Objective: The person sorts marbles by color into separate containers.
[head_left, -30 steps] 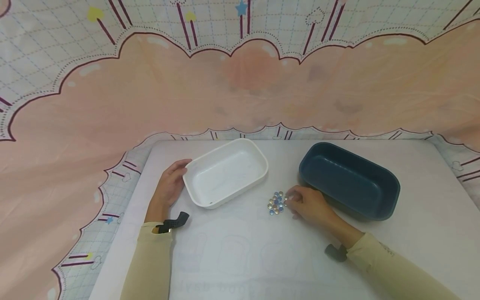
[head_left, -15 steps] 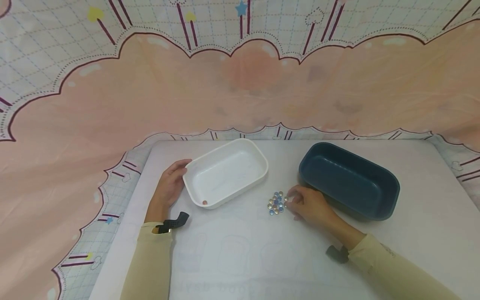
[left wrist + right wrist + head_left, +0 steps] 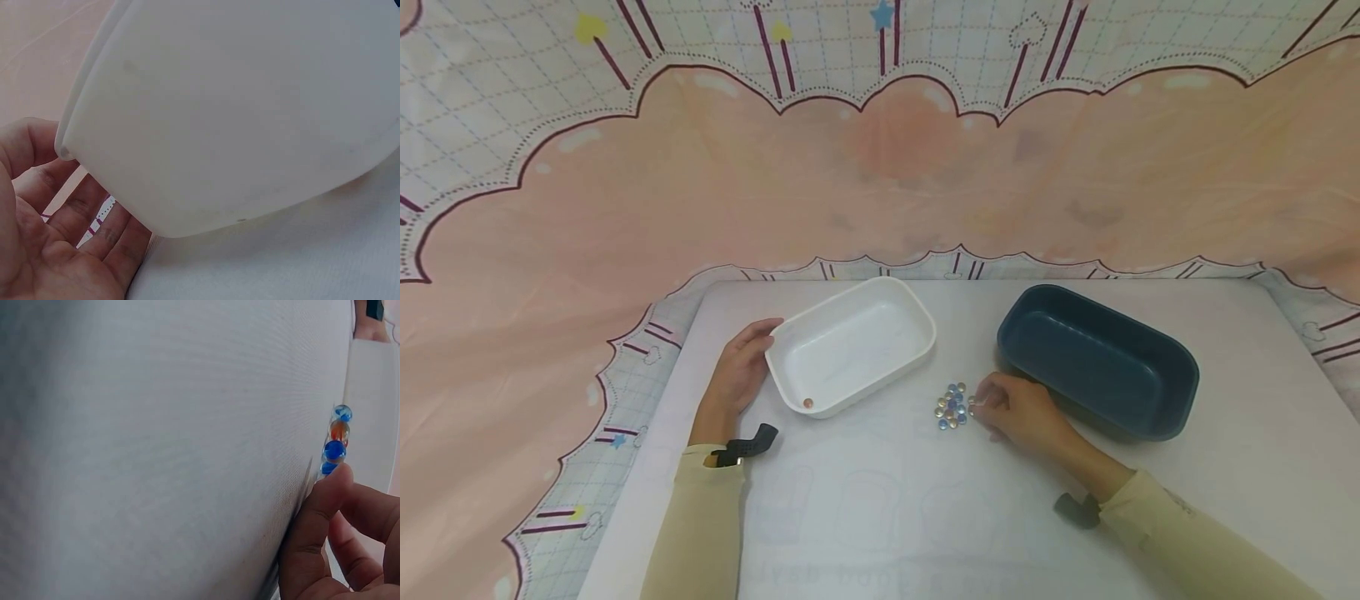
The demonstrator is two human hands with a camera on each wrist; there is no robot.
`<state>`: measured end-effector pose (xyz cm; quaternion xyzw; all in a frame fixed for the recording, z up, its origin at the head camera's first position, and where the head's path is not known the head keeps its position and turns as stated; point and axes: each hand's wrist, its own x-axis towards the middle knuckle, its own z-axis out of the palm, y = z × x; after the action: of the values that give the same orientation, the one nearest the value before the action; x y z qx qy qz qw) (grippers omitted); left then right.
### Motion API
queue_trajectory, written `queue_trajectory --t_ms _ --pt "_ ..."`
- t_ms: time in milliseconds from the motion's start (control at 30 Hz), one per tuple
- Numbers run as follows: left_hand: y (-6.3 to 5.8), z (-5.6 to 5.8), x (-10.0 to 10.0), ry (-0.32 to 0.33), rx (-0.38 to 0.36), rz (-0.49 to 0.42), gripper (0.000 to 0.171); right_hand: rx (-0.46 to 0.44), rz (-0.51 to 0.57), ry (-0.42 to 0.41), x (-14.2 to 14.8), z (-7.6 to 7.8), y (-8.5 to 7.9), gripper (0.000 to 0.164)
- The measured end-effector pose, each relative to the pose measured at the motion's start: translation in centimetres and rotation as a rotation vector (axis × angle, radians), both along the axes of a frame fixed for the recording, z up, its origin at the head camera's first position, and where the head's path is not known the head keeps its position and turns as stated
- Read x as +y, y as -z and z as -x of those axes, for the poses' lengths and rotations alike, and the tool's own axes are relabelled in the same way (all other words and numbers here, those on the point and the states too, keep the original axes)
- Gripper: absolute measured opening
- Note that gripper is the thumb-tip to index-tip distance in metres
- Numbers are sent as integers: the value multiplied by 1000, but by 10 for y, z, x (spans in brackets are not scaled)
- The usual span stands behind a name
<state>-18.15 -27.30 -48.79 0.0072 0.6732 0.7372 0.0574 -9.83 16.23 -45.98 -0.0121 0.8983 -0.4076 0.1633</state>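
**Your left hand [image 3: 739, 371] at the white tray [image 3: 853, 337], your right hand [image 3: 1021, 410] at the marbles [image 3: 952, 404]**

Only the head view lets you see into the white tray: a lone orange-brown marble [image 3: 808, 403] lies in its near left corner. From your left wrist you get the tray's outer wall instead, smooth and matt, with a small grey mark on the lower edge. That view also shows how you grip the corner, thumb at the rim and loosely bent, slightly parted fingers reaching behind the wall.

The main marbles sit clustered on the white cloth [image 3: 850, 500], between the white tray and the dark blue tray [image 3: 1097, 367]. Your right wrist view shows them as round, clear glass with blue and orange colour inside; from above they read as pale dots. Your right thumb and index tips are bent close together right beside them; you cannot tell whether a marble is pinched there.

Both trays are rounded rectangles, the blue one slightly glossy. The cloth shows a fine ribbed weave at your right wrist.
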Motion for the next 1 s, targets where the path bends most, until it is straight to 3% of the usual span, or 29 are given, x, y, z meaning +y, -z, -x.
queue_trajectory --t_ms 1000 --pt "0 0 1 -2 -14 7 36 -48 1 -18 3 3 0 15"
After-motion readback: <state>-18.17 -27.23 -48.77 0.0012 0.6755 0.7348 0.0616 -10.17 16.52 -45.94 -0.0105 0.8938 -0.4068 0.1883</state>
